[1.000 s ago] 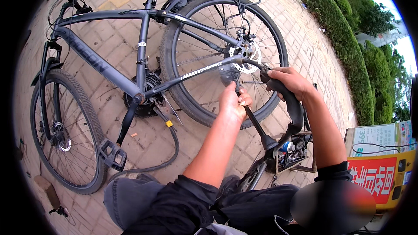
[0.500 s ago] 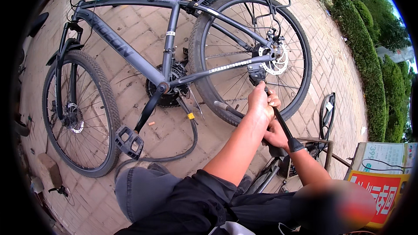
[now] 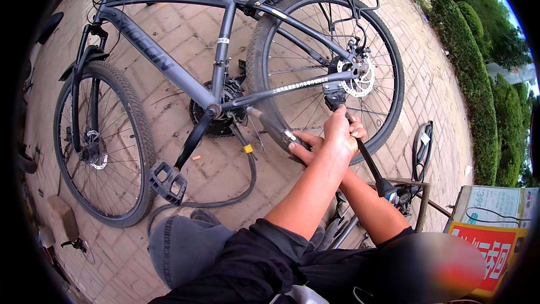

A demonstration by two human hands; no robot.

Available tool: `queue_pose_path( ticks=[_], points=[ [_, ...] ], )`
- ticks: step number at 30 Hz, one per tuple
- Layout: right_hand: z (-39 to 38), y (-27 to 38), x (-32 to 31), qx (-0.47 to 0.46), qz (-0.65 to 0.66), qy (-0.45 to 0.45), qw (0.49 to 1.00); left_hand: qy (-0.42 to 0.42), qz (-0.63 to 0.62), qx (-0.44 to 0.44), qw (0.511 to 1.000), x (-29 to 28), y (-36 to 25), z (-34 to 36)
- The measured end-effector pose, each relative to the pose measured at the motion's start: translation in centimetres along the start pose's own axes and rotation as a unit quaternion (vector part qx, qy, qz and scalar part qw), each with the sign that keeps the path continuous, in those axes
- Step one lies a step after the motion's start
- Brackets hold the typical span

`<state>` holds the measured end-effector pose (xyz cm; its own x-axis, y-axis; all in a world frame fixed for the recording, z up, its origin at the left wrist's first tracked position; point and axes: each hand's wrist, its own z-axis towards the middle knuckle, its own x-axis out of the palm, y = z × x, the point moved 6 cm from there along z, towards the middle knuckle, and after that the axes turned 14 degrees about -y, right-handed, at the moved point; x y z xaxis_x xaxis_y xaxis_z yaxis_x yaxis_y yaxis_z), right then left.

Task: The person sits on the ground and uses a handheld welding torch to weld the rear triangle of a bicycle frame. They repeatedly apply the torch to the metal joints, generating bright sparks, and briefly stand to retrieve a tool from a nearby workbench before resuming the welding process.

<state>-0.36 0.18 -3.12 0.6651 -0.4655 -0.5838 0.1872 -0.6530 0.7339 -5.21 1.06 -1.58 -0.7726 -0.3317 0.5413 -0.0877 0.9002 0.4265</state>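
A grey bicycle point(image 3: 169, 70) stands side-on before me, its rear wheel point(image 3: 400, 87) to the right. My left hand point(image 3: 342, 130) is closed round the upper part of a black kickstand point(image 3: 368, 160), just below its mount on the frame near the rear hub. The kickstand's rubber foot points down and toward the right. Crossing under my left forearm, my right hand point(image 3: 308, 145) is by the lower front of the rear tyre. Its thumb and finger close on the shiny end of a grey rod-shaped thing point(image 3: 269, 124), smeared by motion. Its other fingers are hidden behind my left arm.
A dark hose point(image 3: 250, 183) with a yellow band curls over the paving below the crank and pedal point(image 3: 167, 183). A black looped cable point(image 3: 423, 152) lies at right, past a metal frame point(image 3: 422, 202). A red-and-yellow sign board point(image 3: 484, 253) stands at lower right; a brick point(image 3: 63, 217) lies left.
My right hand has moved up and left from beside the kickstand's lower part to the tyre. The grey rod-shaped thing has shifted left. My left hand keeps hold of the kickstand.
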Motion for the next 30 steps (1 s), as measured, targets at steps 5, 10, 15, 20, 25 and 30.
queue_pose_path(
  ticks=[5,10,15,20,25,30],
  points=[
    [0.5,-1.3,0.1,-0.026,0.001,-0.017,1.0,-0.002,0.009,0.009,1.0,0.2,0.3,0.1],
    [0.8,-1.9,0.6,-0.017,0.004,-0.016,1.0,0.001,0.008,0.003,1.0,0.2,0.2,0.2],
    [0.2,0.1,0.4,0.023,-0.014,0.001,1.0,-0.007,0.006,0.006,1.0,0.1,0.0,0.0],
    [0.2,0.5,0.3,0.014,0.01,0.005,1.0,-0.005,0.002,0.003,1.0,0.1,0.1,-0.1],
    [-0.1,0.5,-0.1,-0.03,0.024,0.004,0.999,-0.01,0.008,0.002,1.0,0.0,0.3,0.1],
    [-2.8,-1.4,-3.6,-0.138,-0.026,0.028,0.99,-0.006,0.009,-0.001,1.0,0.1,0.3,-0.1]
  ],
)
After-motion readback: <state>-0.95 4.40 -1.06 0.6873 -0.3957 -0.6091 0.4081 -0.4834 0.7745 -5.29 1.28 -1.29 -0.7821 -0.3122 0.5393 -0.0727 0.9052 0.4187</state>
